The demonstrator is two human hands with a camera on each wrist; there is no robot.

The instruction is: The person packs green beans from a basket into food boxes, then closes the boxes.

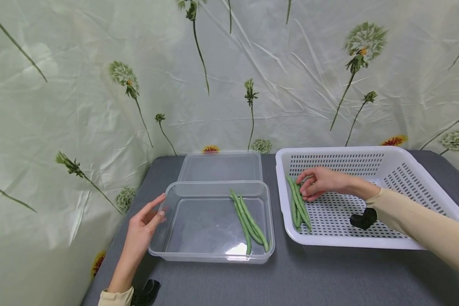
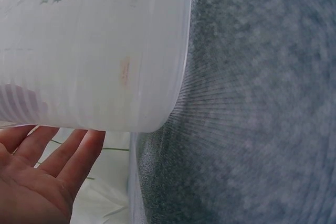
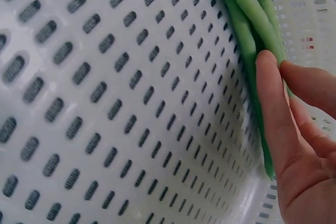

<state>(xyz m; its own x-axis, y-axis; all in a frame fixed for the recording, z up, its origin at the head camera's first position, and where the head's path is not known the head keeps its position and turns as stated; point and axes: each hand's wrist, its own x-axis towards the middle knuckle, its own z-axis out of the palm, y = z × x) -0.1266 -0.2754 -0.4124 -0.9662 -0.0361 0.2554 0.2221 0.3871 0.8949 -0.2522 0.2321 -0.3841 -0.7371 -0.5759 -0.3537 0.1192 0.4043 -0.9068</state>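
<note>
My left hand (image 1: 143, 227) touches the far left corner of a clear plastic container (image 1: 199, 256); its fingers (image 2: 79, 163) look fairly straight, and their tips pass behind the plastic in the left wrist view. Several green beans (image 1: 248, 223) lie along the container's right side. Over the white basket (image 1: 367, 242), my right hand (image 1: 319, 182) reaches to more green beans (image 1: 299, 208) by the left wall. The right wrist view has its thumb and a finger pinching one green bean (image 3: 249, 6) near its end, with other beans beside it.
A clear lid (image 1: 222, 165) lies flat behind the container. The basket has slotted walls and stands to the container's right on a grey tabletop (image 1: 252, 282). Dandelion-patterned sheeting (image 1: 214, 106) hangs behind and to the left.
</note>
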